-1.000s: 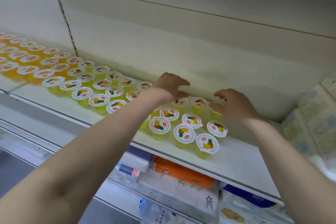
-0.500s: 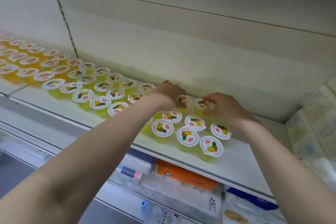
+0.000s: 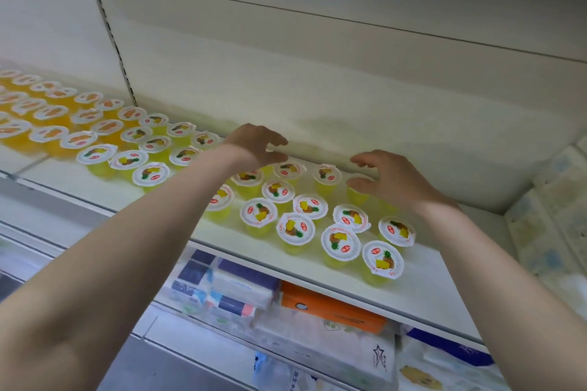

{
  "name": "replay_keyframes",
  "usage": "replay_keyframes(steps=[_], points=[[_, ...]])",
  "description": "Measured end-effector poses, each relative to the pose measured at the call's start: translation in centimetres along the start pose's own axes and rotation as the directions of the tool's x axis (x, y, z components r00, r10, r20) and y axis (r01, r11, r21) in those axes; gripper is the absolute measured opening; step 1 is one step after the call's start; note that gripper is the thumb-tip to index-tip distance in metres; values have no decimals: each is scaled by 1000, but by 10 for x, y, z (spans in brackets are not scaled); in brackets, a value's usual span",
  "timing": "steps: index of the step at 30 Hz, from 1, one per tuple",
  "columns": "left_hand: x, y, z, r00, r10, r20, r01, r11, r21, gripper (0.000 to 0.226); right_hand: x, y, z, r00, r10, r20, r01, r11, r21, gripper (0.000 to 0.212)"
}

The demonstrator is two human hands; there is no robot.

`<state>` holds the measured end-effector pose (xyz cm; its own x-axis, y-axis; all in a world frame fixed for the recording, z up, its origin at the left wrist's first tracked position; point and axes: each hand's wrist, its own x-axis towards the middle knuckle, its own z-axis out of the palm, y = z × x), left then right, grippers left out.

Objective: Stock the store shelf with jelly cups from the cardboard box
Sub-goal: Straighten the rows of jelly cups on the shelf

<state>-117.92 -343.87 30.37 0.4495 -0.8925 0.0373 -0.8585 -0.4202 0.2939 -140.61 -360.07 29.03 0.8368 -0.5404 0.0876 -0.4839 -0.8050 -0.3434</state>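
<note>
The white shelf (image 3: 428,289) carries the jelly cups in loose rows, all standing upright with their printed foil lids up. The yellow jelly cups (image 3: 295,228) fill the middle of the shelf, from its front edge back to its rear wall (image 3: 317,89), and the orange jelly cups (image 3: 47,133) sit at the shelf's far left end. Both bare arms reach in over the shelf's front edge. The left hand (image 3: 254,146) hangs above the rearmost yellow cups, close to the rear wall of the shelf, with its fingers loosely spread and bent and nothing in its grasp. The right hand (image 3: 390,181) is further toward the shelf's right end, also at the rear row, with fingers spread and gently curved. Its thumb lies over the lid of a rear cup (image 3: 357,197); whether it touches that cup cannot be told. Under the shelf, on the level below, lie an orange box (image 3: 333,308) and wrapped packs (image 3: 241,282). Pale printed packs (image 3: 556,216) are stacked past the shelf's right end.
</note>
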Motion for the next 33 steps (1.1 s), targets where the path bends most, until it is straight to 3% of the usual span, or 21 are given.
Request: replay_keyframes(steps=[4,16,23,29,33], points=[[2,-17,0,993,4,118,-10,999,44,39,15,-29,10,997,-69,39,71,996,-56,50],[12,-40,-3,989,83,126,-91,994,57,45,54,-82,30,967,-166,194,173,985,-20,54],[18,-46,0,987,108,121,-112,993,26,45,55,-87,39,971,-174,162,172,985,24,42],[25,-47,9,991,103,85,-104,995,3,43,65,-79,50,992,-109,61,111,993,-31,44],[24,-48,9,991,104,82,-106,994,16,44,64,-73,48,992,-92,92,90,996,18,54]])
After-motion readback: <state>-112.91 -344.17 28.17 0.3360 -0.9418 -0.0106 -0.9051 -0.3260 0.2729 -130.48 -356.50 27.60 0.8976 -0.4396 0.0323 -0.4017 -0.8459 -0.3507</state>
